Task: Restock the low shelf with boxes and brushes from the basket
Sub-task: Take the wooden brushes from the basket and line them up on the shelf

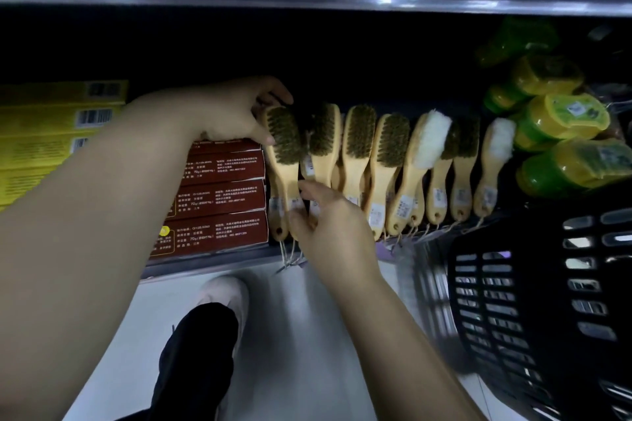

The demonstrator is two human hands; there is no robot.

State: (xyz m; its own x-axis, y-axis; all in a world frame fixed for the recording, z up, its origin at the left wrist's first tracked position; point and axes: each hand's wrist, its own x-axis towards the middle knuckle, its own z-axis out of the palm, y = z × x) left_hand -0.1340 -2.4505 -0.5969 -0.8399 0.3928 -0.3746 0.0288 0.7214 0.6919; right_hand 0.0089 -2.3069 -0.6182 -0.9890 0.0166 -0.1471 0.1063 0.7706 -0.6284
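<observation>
A row of several wooden-handled brushes [390, 161] stands on edge on the low shelf [205, 261], most with brown bristles, two with white fleece. My left hand [232, 113] grips the head of the leftmost brush [284, 154]. My right hand [328, 215] holds that same brush by the lower end of its handle. Dark red boxes [222, 195] lie stacked to the left of the brushes, partly hidden by my left forearm. The black slotted basket [533, 301] stands at the lower right, and its inside is not visible.
Yellow boxes [51, 126] are stacked at the far left of the shelf. Green and yellow plastic items [561, 120] fill the right end. A grey shelf edge [307, 0] runs overhead. My shoe [225, 297] and dark trouser leg rest on the white floor below.
</observation>
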